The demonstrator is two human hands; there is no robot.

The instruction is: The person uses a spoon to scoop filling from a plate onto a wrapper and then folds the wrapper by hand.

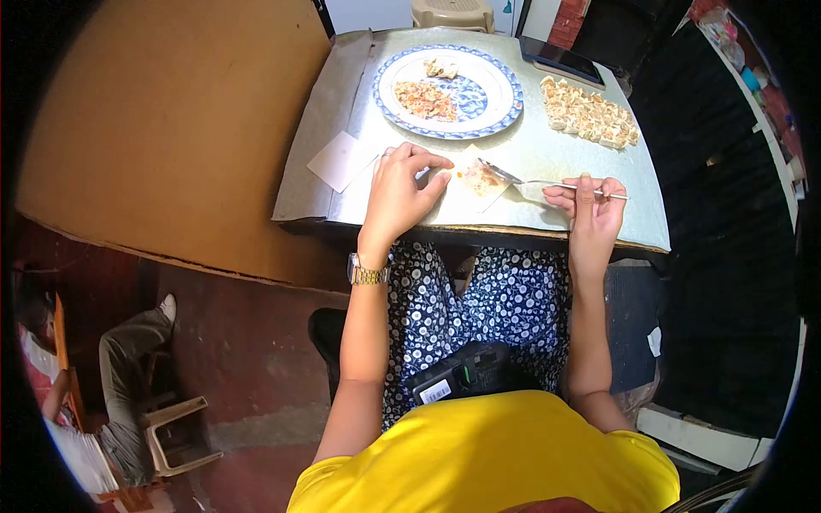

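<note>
A square dumpling wrapper point(492, 202) lies flat near the table's front edge with a mound of orange-pink minced filling point(481, 178) on it. My left hand point(404, 192), with a gold watch on its wrist, has thumb and forefinger close together at the wrapper's left edge. In my right hand point(590, 205) is a metal spoon point(547, 182), held by its handle, its bowl tip at the filling. A stack of wrappers point(340, 161) lies left of my left hand. Beyond is a blue-rimmed oval plate point(402, 121) with more minced filling and a pale lump.
Rows of folded dumplings point(588, 113) sit at the right of the table. Behind them lies a dark phone or tablet point(560, 61). A tan partition point(180, 128) borders the table's left. A seated person point(128, 410) and a plastic stool point(175, 436) are at lower left.
</note>
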